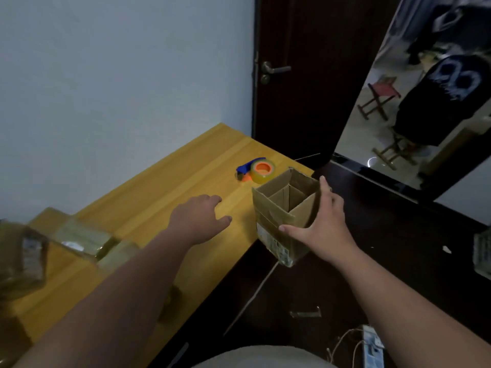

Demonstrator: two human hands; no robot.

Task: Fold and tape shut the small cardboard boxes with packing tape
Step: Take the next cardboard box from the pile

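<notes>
A small brown cardboard box (pixel 273 219) with its top flaps open is held in the air over the right edge of the yellow wooden table (pixel 164 187). My right hand (pixel 322 224) grips it from the right side, thumb on the near face and fingers on the far wall. My left hand (pixel 200 216) hovers over the table to the left of the box, fingers relaxed, holding nothing. A tape dispenser (pixel 256 170) with a blue and orange frame and a clear roll lies on the table beyond the box.
Several taped boxes (pixel 82 237) lie blurred at the table's left end. A white wall runs behind the table. A dark door (pixel 297 75) and a leaning mirror (pixel 414 102) stand at the right, above a dark floor with cords (pixel 345 341).
</notes>
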